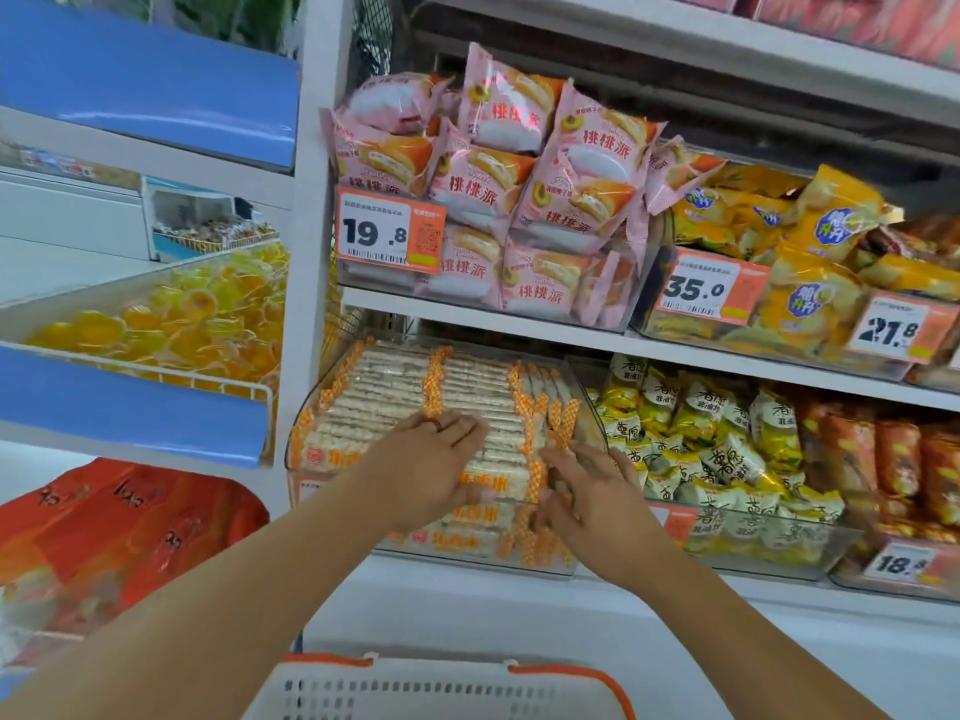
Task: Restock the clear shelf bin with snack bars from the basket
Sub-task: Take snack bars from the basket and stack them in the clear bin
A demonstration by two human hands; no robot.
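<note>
The clear shelf bin (pixel 306 423) on the lower shelf is packed with rows of white snack bars (pixel 384 392) in wrappers with orange checked ends. My left hand (pixel 431 459) lies flat on top of the bars at the bin's front middle, fingers straight. My right hand (pixel 592 491) reaches in at the bin's front right, its fingers among the upright bar ends; whether it grips a bar is not plain. The white basket (pixel 441 688) with an orange rim sits at the bottom edge below my arms; its contents are out of view.
Pink cake packs (pixel 519 163) fill the bin above. Yellow and white snack bags (pixel 727 459) fill the bin to the right, with orange packs beyond. Left are yellow jelly cups (pixel 197 324) in an angled tray and red bags (pixel 119 522) lower down.
</note>
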